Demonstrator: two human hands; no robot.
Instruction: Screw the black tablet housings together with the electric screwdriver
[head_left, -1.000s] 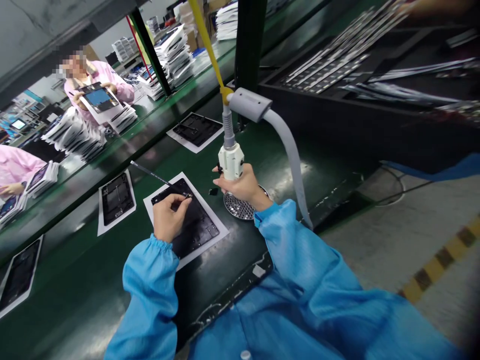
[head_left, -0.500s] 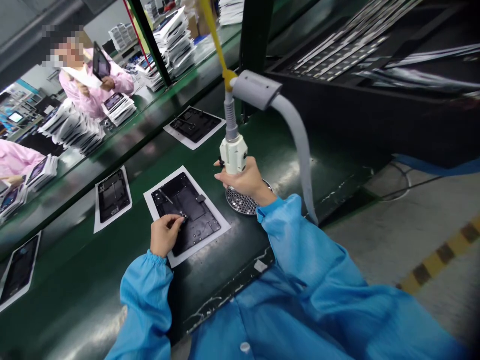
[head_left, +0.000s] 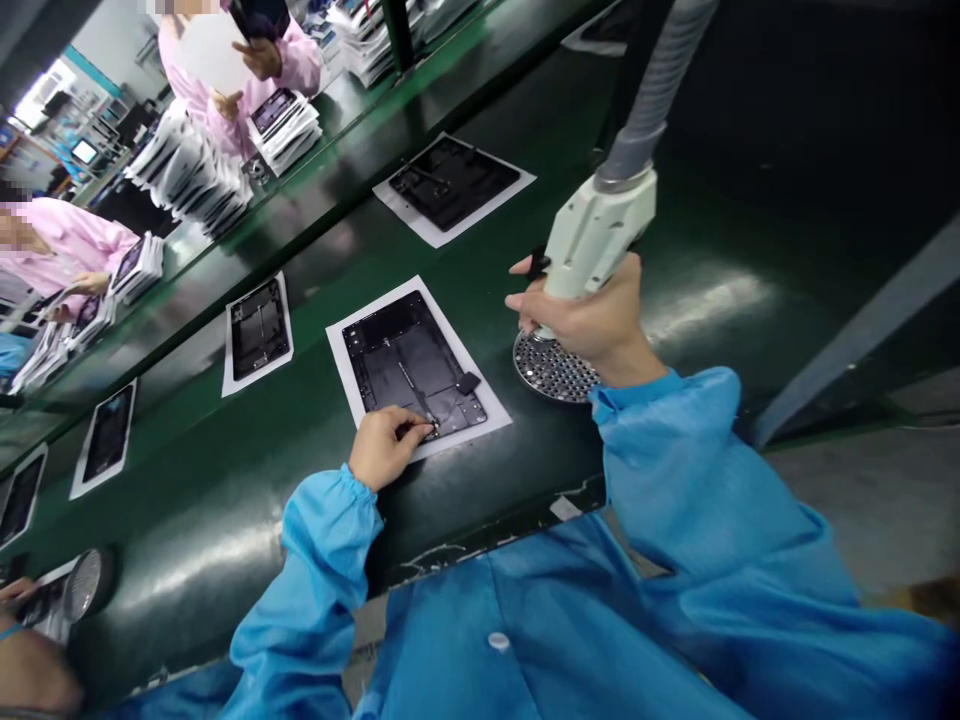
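My left hand has thumb and forefinger pinched on the end of a thin dark flex cable. The cable runs over a black tablet back housing lying on a white sheet. A small dark square piece sits on the housing's right edge. My right hand is wrapped round the pale handle of a hose-fed hand tool. Below that hand, to the right of the housing, is the tool's round perforated head. I cannot tell whether the head touches the bench.
More housings on white sheets lie on the green bench: one behind, several to the left. A co-worker's hand is beside another perforated head. Across the bench, people in pink handle sheets near stacks.
My left hand has moved from the housing's middle to its near edge, and the cable now lies lengthwise. My right hand and the tool have shifted right, away from the housing. The view has shifted.
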